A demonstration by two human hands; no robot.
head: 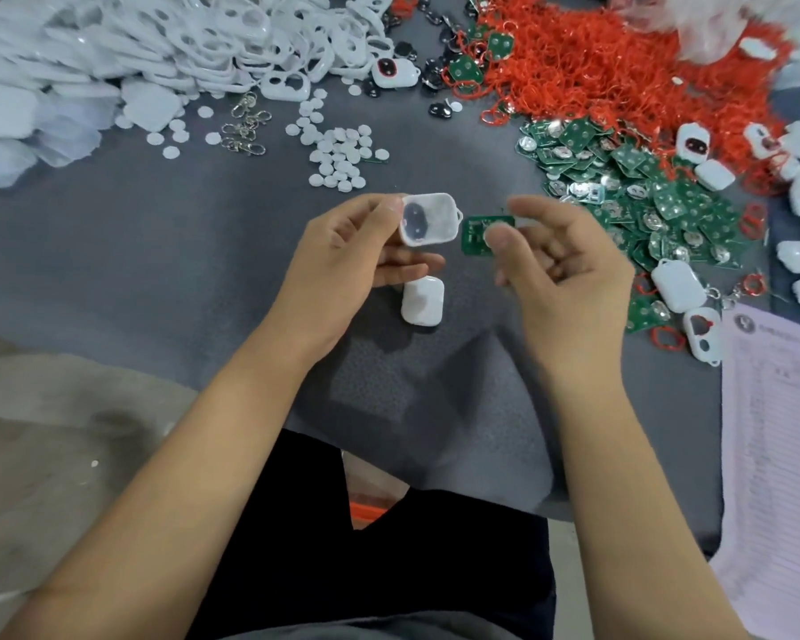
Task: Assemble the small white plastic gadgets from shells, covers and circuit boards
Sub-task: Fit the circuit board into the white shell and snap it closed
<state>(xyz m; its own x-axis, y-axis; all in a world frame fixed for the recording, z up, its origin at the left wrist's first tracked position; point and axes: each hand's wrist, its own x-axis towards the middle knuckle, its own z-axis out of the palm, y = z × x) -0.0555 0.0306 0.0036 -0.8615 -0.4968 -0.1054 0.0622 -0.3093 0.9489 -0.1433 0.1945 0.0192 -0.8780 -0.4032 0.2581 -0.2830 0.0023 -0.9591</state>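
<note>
Head view: left hand (356, 251) holds rounded white shell (430, 219).

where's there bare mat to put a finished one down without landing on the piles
Bare grey mat lies left of the left hand, below the white discs and shell heap. More lies below the loose white cover, between the forearms. The right is crowded: circuit boards, red rings, finished gadgets.

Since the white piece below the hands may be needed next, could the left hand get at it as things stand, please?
Probably not straight away: the left hand already holds an open white shell, so it is occupied. Otherwise the way looks free; the white piece lies alone on the grey mat, just below that hand.
</note>
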